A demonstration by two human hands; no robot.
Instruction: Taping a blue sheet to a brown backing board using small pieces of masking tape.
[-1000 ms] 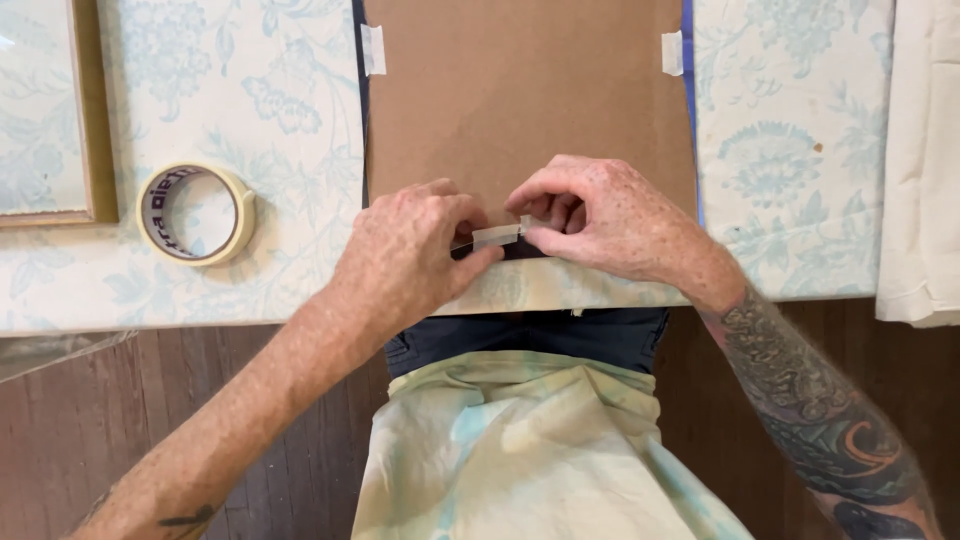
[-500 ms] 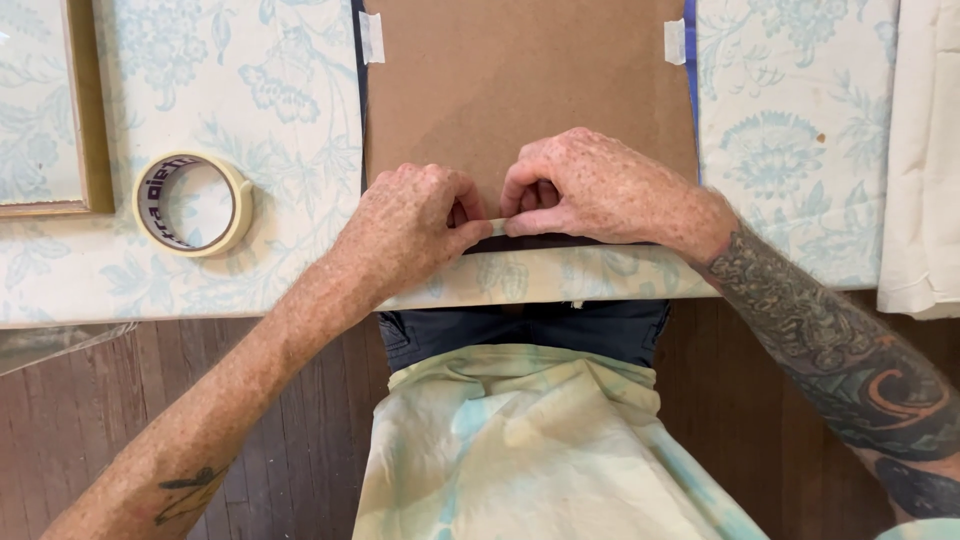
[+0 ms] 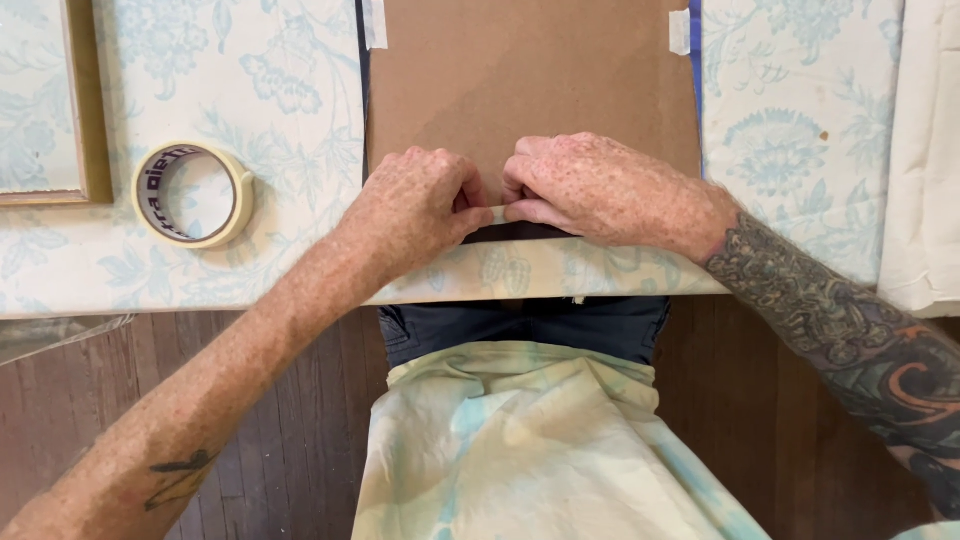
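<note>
A brown cardboard sheet (image 3: 530,75) lies on the floral tablecloth (image 3: 280,110), with small tape pieces at its upper left corner (image 3: 374,22) and upper right corner (image 3: 680,30). My left hand (image 3: 415,210) and my right hand (image 3: 600,190) meet at the sheet's near edge. Their fingertips press a short strip of pale masking tape (image 3: 497,214) down over that edge. Most of the strip is hidden under the fingers.
A roll of masking tape (image 3: 192,193) lies flat left of the cardboard. A wooden picture frame (image 3: 85,120) sits at the far left. Folded white cloth (image 3: 925,150) lies at the right. Below the table edge are my pale apron and dark wooden floor.
The tape strip, held up between both hands a second ago, has been brought down onto the cardboard's near edge. Both hands now press on it with fingers curled closer together.
</note>
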